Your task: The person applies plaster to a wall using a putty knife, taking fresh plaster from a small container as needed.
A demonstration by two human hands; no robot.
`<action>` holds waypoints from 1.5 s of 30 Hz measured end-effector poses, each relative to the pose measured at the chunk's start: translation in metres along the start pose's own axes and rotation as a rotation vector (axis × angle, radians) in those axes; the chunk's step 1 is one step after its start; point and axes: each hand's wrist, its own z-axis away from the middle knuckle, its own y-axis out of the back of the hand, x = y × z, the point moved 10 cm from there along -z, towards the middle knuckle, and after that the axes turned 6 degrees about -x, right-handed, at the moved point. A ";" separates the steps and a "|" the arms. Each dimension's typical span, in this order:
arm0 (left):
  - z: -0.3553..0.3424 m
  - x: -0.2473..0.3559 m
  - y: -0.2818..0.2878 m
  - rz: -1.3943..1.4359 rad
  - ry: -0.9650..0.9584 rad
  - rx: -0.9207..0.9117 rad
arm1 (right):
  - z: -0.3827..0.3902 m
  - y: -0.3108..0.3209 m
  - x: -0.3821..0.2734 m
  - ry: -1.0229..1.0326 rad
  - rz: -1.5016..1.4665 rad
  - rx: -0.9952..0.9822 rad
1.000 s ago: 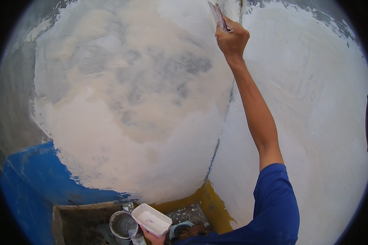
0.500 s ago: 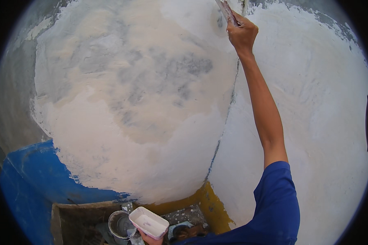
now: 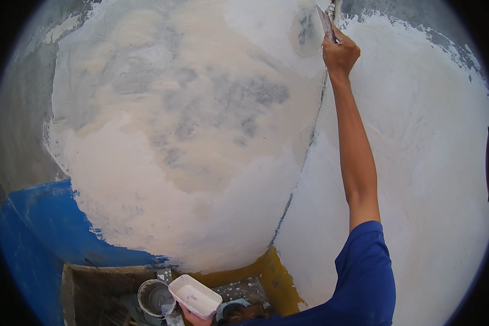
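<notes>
Right hand is reaching high overhead, arm fully stretched, fingers clenched around the handle of a putty knife. The blade is lying against the wall corner, right at the top of it, where the two plastered faces are meeting. A small grey scraped patch is showing just left of the blade.

Left of the corner, the left wall face is wearing a cream-coloured coat with grey blotches coming through near its middle. Right of the corner, the right wall face is looking whiter and more even (greyer along the upper rim). A blue painted band is running along the base, far left of the corner, and a yellow strip is sitting at the corner's foot.

Left hand is held low, below the corner's foot, fingers grasping from underneath a white rectangular tray holding pale paste; only part of the hand is showing. Just left of the tray, a round bucket is standing on the floor. The blue sleeve is covering the right upper arm, right of the corner's base.
</notes>
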 end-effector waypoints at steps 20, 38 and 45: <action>-0.003 -0.004 -0.010 0.021 -0.012 -0.106 | 0.048 -0.016 -0.008 0.194 0.426 0.028; 0.010 0.006 0.004 -0.100 -0.060 0.060 | 0.030 -0.035 -0.020 0.301 0.374 0.033; 0.000 0.007 0.016 -0.064 -0.039 0.032 | 0.043 -0.023 -0.022 0.178 0.161 0.075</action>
